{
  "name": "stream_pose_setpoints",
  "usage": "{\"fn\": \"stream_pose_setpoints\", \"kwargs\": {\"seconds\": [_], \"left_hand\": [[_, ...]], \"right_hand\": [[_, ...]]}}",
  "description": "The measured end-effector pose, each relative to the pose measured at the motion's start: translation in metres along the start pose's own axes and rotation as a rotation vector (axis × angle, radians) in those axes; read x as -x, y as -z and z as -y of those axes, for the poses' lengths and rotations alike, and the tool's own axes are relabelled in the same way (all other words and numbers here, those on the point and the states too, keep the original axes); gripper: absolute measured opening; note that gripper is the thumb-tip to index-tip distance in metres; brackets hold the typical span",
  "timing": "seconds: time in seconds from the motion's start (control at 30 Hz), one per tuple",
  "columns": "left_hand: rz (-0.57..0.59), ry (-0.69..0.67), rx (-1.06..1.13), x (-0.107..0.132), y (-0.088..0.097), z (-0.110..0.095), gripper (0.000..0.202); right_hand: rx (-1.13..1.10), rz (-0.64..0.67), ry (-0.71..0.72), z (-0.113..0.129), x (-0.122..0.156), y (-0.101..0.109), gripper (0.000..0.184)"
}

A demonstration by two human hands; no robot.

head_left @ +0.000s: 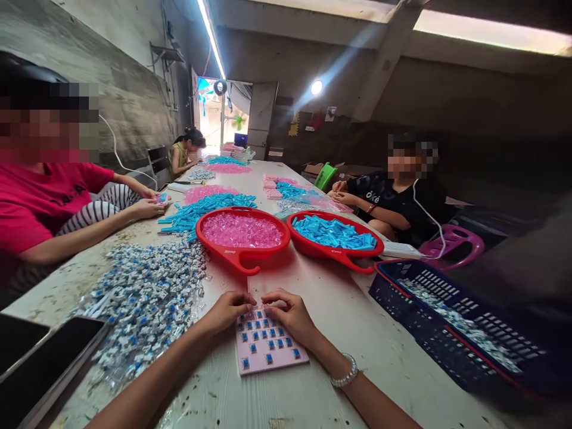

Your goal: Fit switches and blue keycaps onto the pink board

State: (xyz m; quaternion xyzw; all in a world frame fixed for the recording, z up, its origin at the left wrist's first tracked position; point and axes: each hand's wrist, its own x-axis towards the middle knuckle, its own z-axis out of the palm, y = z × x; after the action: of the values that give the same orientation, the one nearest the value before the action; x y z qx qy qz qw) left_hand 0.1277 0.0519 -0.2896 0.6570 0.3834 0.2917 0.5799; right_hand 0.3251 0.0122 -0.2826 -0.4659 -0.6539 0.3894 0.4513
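Observation:
A pink board (259, 363) lies flat on the white table in front of me, with rows of small blue-centred square pieces (269, 358) set on it. My left hand (230, 313) is at the board's far left edge, its thumb and fingers drawn together in a pinch. Over the far right part rests my right hand (290, 316), its fingers curled and the thumb close to the index finger. What either hand pinches, if anything, is too small to make out. Beside my left forearm spreads a heap of white and blue small pieces (152, 298).
Beyond the board stand a red basin (223, 255) of clear pink pieces and another red basin (330, 253) of blue strips. A dark blue basket (402, 310) is on the right, a phone (62, 363) at left. Several people sit around the table (330, 369).

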Motion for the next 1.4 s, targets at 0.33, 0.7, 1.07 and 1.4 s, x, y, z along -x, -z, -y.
{"fn": "stream_pose_setpoints", "kwargs": {"seconds": [0.33, 0.7, 1.07, 1.4], "left_hand": [[0.018, -0.014, -0.030, 0.006, -0.006, -0.008, 0.026], [-0.045, -0.067, -0.197, 0.008, -0.010, -0.011, 0.025], [-0.126, -0.005, -0.493, 0.006, -0.021, -0.013, 0.021], [-0.137, 0.059, -0.585, 0.004, -0.024, -0.013, 0.017]], "right_hand": [[0.112, 0.186, 0.015, 0.011, -0.001, 0.009, 0.020], [0.286, 0.136, 0.120, 0.014, 0.000, -0.002, 0.020], [0.385, 0.224, 0.093, 0.018, -0.001, 0.002, 0.025], [0.670, 0.351, 0.013, 0.033, -0.017, 0.003, 0.016]]}}
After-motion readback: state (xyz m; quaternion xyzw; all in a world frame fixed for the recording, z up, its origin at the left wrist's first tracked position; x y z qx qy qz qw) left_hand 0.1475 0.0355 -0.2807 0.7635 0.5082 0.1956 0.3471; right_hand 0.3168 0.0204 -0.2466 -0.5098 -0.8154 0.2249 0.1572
